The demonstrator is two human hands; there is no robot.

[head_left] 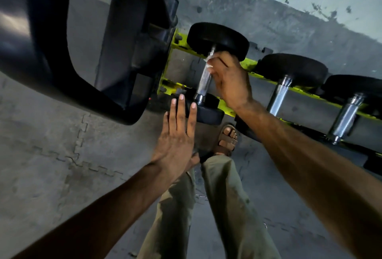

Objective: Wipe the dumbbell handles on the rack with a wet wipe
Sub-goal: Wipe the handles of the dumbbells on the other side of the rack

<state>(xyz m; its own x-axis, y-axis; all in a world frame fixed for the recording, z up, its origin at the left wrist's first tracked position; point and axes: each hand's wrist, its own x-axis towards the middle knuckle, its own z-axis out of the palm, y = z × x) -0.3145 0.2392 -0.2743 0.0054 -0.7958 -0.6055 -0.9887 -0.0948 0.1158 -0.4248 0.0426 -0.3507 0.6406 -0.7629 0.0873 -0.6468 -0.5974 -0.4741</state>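
The right hand (229,78) is curling round the upper part of the knurled chrome handle (204,80) of the leftmost dumbbell (217,37), and it is pinching a white wet wipe (209,61) against the metal, just under the far black head. The left hand (177,132) is lying flat, fingers straight and slightly spread, and its fingertips are resting on the near head (208,114) of that dumbbell. The dumbbell is sitting across the rails of the yellow-green rack (227,107). The rack is also carrying a second dumbbell (289,68) and a third dumbbell (351,89) to the right, both with chrome handles showing. The black heads are looking too dark to read any marking. A black padded bench (62,41) is filling the left side. Below, a foot in a brown sandal (226,140) is standing on the grey interlocking floor mats (51,134) beside the rack.
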